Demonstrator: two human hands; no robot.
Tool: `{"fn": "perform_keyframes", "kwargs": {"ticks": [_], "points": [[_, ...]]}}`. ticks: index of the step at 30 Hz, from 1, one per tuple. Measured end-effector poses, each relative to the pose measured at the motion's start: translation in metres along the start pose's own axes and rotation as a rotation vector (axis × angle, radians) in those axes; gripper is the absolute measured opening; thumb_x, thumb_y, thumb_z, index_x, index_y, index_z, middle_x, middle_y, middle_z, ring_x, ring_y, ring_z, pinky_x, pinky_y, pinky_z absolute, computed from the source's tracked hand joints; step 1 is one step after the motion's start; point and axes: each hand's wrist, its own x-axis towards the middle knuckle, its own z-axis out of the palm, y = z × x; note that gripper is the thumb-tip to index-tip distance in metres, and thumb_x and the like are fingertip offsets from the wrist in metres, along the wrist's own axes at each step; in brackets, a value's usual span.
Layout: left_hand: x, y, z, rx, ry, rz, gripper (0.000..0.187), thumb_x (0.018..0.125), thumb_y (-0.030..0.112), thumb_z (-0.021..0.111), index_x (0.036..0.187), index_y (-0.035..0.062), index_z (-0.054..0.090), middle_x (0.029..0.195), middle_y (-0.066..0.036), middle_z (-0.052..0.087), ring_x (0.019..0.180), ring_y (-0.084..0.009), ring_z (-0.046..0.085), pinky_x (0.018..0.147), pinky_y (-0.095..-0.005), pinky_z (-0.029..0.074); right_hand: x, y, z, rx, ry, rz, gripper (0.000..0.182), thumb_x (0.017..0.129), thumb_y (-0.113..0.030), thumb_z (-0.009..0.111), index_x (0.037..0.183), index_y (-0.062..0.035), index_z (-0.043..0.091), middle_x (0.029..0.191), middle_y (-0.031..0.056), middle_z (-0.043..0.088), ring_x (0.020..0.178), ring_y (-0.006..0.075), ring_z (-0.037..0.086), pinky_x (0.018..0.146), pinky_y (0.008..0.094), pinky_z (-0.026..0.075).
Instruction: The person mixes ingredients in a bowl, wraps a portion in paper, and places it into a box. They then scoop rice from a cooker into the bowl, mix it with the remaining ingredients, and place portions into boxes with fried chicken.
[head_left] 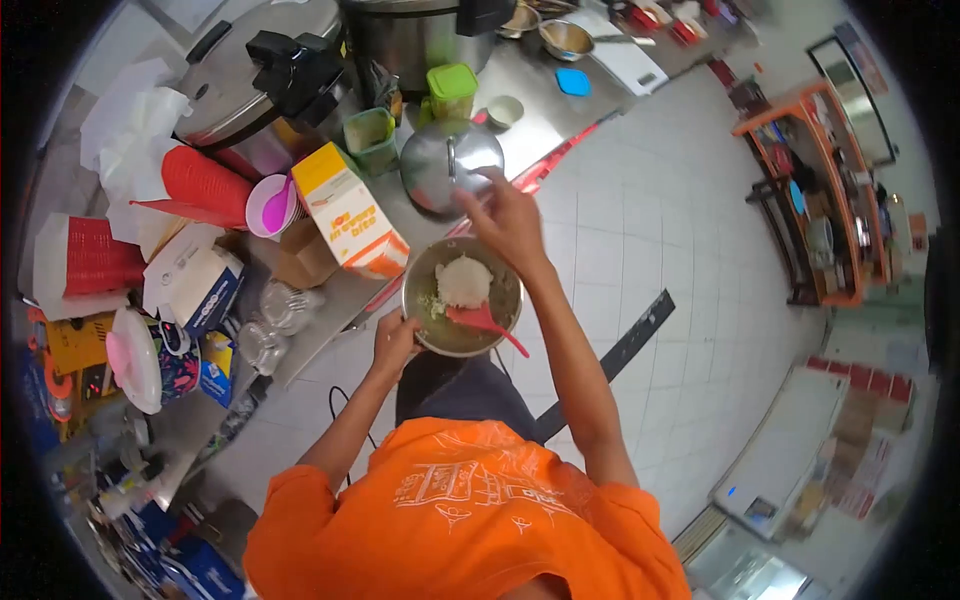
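Note:
My left hand (395,345) is closed on the left rim of a metal bowl (412,290), held in front of my body. Inside sit a mound of white rice (464,281), some chopped pale-green bits (432,304) and a red rice paddle (478,319), whose handle sticks out over the near rim. My right hand (507,222) reaches past the bowl's far side, thumb and fingers apart. Its fingertips overlap the right edge of a round steel lid (430,170) with a bar handle, on the counter side.
A yellow and white carton (350,210) stands left of the lid. Behind are large steel cookers (260,70), green-lidded tubs (452,88) and a small white bowl (505,110). Red paper packs (105,255) and plastic cups crowd the left counter. An orange shelf (825,190) stands across the tiled floor.

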Motion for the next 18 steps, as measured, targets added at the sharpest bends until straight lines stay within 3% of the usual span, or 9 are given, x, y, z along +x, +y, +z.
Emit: {"fn": "perform_keyframes", "kwargs": {"ticks": [2, 6, 9, 13, 18], "points": [[0.021, -0.006, 0.014, -0.006, 0.078, -0.011, 0.026, 0.084, 0.006, 0.049, 0.105, -0.0001, 0.063, 0.086, -0.008, 0.065, 0.07, -0.0135, 0.065, 0.059, -0.0292, 0.057, 0.077, 0.011, 0.036, -0.203, -0.192, -0.032, 0.051, 0.083, -0.038, 0.069, 0.123, -0.0091, 0.056, 0.083, 0.0155, 0.07, 0.075, 0.033, 0.068, 0.066, 0.0439, 0.052], [0.054, -0.002, 0.051, -0.109, 0.192, -0.047, 0.024, 0.084, 0.009, 0.052, 0.104, 0.0005, 0.063, 0.087, -0.006, 0.066, 0.07, -0.0127, 0.064, 0.059, -0.0263, 0.054, 0.176, 0.044, 0.105, -0.146, -0.416, -0.149, 0.047, 0.081, -0.037, 0.071, 0.115, -0.0063, 0.062, 0.076, 0.0178, 0.069, 0.071, 0.0342, 0.068, 0.066, 0.0436, 0.053], [0.062, 0.02, 0.073, -0.177, 0.286, 0.002, 0.024, 0.086, 0.007, 0.052, 0.105, -0.0015, 0.063, 0.086, -0.007, 0.065, 0.074, -0.014, 0.065, 0.06, -0.0299, 0.06, 0.204, 0.055, 0.147, 0.128, -0.391, -0.232, 0.022, 0.085, -0.021, 0.065, 0.084, 0.0008, 0.069, 0.067, 0.0208, 0.064, 0.066, 0.0361, 0.066, 0.065, 0.0428, 0.052], [0.079, 0.017, 0.096, -0.299, 0.427, -0.014, 0.026, 0.084, 0.007, 0.052, 0.106, -0.0005, 0.063, 0.088, -0.007, 0.067, 0.072, -0.0133, 0.066, 0.062, -0.0269, 0.058, 0.224, 0.06, 0.152, 0.095, -0.51, -0.3, 0.018, 0.087, -0.014, 0.061, 0.085, 0.0032, 0.068, 0.067, 0.025, 0.061, 0.063, 0.0398, 0.062, 0.061, 0.046, 0.047], [0.077, 0.039, 0.113, -0.472, 0.522, 0.054, 0.023, 0.085, 0.006, 0.052, 0.104, -0.0031, 0.062, 0.087, -0.008, 0.065, 0.075, -0.0143, 0.066, 0.062, -0.0294, 0.06, 0.238, 0.058, 0.15, 0.132, -0.641, -0.365, 0.016, 0.088, -0.012, 0.06, 0.089, 0.0025, 0.068, 0.07, 0.0235, 0.062, 0.061, 0.0379, 0.062, 0.06, 0.0434, 0.047]]}}
